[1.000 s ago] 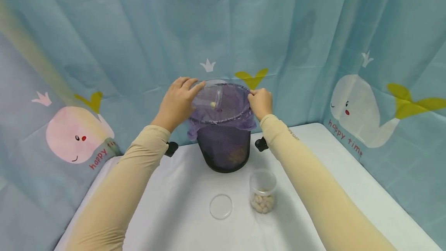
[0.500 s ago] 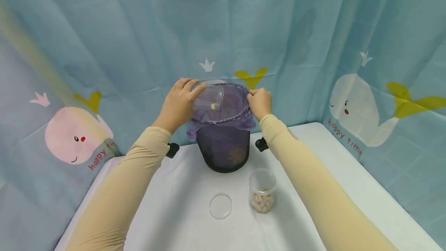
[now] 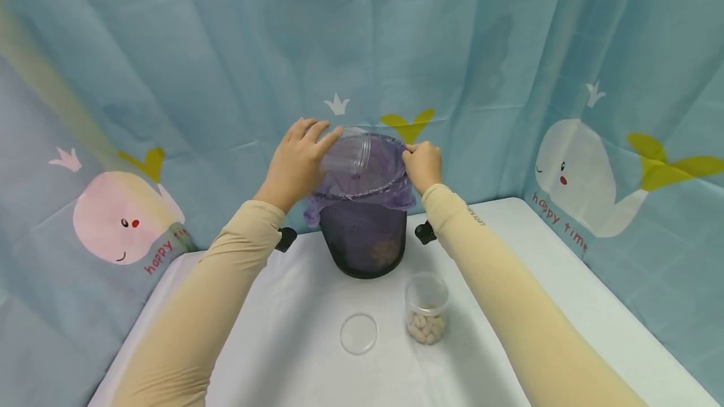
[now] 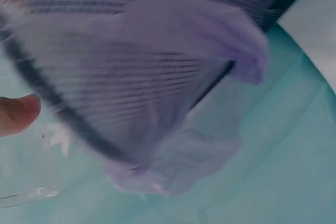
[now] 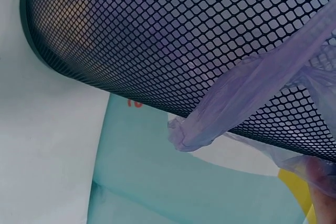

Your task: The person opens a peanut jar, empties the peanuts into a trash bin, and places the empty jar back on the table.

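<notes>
My left hand point(image 3: 296, 162) holds a clear plastic jar point(image 3: 352, 148) on its side, its mouth pointing right over the top of a black mesh waste bin point(image 3: 362, 237). In the left wrist view the thumb point(image 4: 18, 114) lies along the clear jar point(image 4: 31, 174), beside the bin's rim. A purple bin bag point(image 3: 398, 196) lines the bin and folds over the rim. At the rim's right side my right hand point(image 3: 423, 167) grips the bag's edge and the rim. Only part of that hand point(image 5: 323, 198) shows in the right wrist view. Something orange-brown shows dimly through the mesh low down.
On the white table point(image 3: 305, 357), in front of the bin, lie a clear round lid point(image 3: 359, 334) and a second clear jar point(image 3: 427, 322) partly filled with pale nuts. A blue patterned curtain point(image 3: 254, 49) hangs close behind the bin and along both sides.
My left hand has moved slightly up and right with the jar. A small pale piece at the jar's mouth is no longer visible. The right hand stays on the rim.
</notes>
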Available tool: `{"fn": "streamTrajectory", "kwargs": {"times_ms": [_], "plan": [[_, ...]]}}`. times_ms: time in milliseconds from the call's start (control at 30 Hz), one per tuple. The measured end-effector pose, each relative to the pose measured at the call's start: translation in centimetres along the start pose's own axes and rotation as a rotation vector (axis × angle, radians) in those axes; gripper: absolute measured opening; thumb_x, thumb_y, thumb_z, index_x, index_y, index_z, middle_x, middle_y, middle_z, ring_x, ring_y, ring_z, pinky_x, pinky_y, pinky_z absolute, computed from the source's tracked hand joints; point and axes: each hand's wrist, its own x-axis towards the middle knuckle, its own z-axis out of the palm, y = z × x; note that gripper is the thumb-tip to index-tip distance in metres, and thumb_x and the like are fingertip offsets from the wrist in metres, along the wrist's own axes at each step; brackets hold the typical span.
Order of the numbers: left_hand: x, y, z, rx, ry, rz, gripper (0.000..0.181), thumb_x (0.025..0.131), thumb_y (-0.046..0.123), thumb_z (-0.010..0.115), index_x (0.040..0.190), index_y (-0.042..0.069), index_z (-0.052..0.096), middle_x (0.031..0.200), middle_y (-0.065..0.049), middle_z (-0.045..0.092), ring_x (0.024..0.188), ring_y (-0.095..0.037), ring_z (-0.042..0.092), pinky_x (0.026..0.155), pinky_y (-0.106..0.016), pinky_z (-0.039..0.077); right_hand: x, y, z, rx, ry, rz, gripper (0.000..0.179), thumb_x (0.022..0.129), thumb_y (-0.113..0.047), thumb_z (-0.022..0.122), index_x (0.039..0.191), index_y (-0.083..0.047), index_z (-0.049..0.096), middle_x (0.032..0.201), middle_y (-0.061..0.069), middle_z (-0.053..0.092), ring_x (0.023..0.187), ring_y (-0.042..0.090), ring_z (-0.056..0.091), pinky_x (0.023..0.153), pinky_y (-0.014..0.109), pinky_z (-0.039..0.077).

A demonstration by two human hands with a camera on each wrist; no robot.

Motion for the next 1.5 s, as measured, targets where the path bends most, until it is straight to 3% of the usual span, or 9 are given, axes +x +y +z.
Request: {"fn": "streamTrajectory", "kwargs": {"times_ms": [100,300,467,533,633,733,1033,1333,1500], "plan": [[0.4,-0.1,-0.1,-0.007,0.073,-0.035,0.066,0.079,0.000,0.078,0.140,0.011,0.053,0.140,-0.020,0.056,0.133,-0.040,0.047,0.122,-0.047,0.032,0.1,0.0,-0.1,0.002,0.013,0.004,0.031,0.098,-0.007,0.047,0.113,0.001,0.073,0.126,0.017,0.067,0.038,0.008,0.025,0.041,0.020,0.025],[0.1,0.0,0.3,0.017,-0.084,-0.022,0.064,0.081,-0.007,0.069,0.141,0.011,0.053,0.137,-0.021,0.058,0.131,-0.040,0.049,0.122,-0.048,0.033,-0.3,-0.1,-0.2,0.014,0.007,0.010,0.031,0.099,-0.008,0.048,0.120,-0.001,0.069,0.125,0.018,0.068,0.040,0.008,0.028,0.042,0.020,0.027],[0.4,0.1,0.0,-0.006,0.053,-0.036,0.066,0.079,-0.005,0.073,0.140,0.011,0.054,0.138,-0.019,0.057,0.132,-0.040,0.048,0.123,-0.046,0.031,-0.3,0.0,-0.1,0.012,0.007,0.009,0.030,0.099,-0.008,0.048,0.117,0.000,0.071,0.126,0.017,0.068,0.039,0.008,0.026,0.042,0.020,0.025],[0.4,0.2,0.1,-0.001,0.066,-0.016,0.062,0.080,-0.008,0.070,0.138,0.011,0.055,0.136,-0.020,0.059,0.131,-0.040,0.049,0.122,-0.046,0.033,-0.2,0.0,-0.1,0.012,0.016,0.001,0.030,0.099,-0.008,0.048,0.114,0.001,0.073,0.126,0.017,0.068,0.039,0.008,0.025,0.042,0.020,0.024],[0.0,0.3,0.4,0.001,0.002,0.008,0.061,0.080,-0.010,0.066,0.137,0.011,0.057,0.134,-0.021,0.060,0.129,-0.040,0.051,0.121,-0.047,0.034,-0.3,0.0,-0.1,0.004,0.019,0.001,0.029,0.099,-0.008,0.049,0.108,0.002,0.075,0.126,0.016,0.068,0.040,0.008,0.026,0.042,0.019,0.025],[-0.7,0.4,0.5,-0.022,-0.030,-0.016,0.066,0.077,-0.006,0.075,0.139,0.011,0.056,0.136,-0.021,0.059,0.131,-0.040,0.050,0.122,-0.048,0.032,-0.4,-0.1,0.0,-0.003,0.006,0.001,0.029,0.099,-0.008,0.049,0.108,0.001,0.075,0.124,0.016,0.068,0.039,0.008,0.027,0.042,0.019,0.026],[-2.6,0.4,0.3,-0.095,0.081,-0.135,0.074,0.072,0.003,0.085,0.140,0.010,0.055,0.140,-0.021,0.056,0.132,-0.041,0.047,0.120,-0.050,0.034,-0.2,-0.2,0.3,0.014,0.007,-0.012,0.030,0.098,-0.008,0.048,0.115,0.000,0.072,0.123,0.018,0.069,0.039,0.008,0.025,0.041,0.020,0.025],[-4.5,1.3,-0.2,-0.153,0.193,-0.255,0.076,0.072,0.007,0.087,0.140,0.010,0.054,0.138,-0.022,0.056,0.130,-0.043,0.048,0.117,-0.053,0.036,-0.1,-0.1,0.2,0.022,0.007,-0.018,0.032,0.098,-0.006,0.047,0.096,0.004,0.077,0.127,0.017,0.067,0.039,0.007,0.023,0.041,0.020,0.023],[-5.0,1.7,-0.5,-0.162,0.226,-0.289,0.077,0.070,0.008,0.088,0.140,0.010,0.054,0.137,-0.022,0.056,0.127,-0.044,0.049,0.116,-0.054,0.037,0.1,-0.1,0.1,0.016,0.013,-0.020,0.030,0.097,-0.006,0.047,0.105,0.004,0.075,0.125,0.017,0.067,0.038,0.006,0.023,0.041,0.019,0.024]]}}
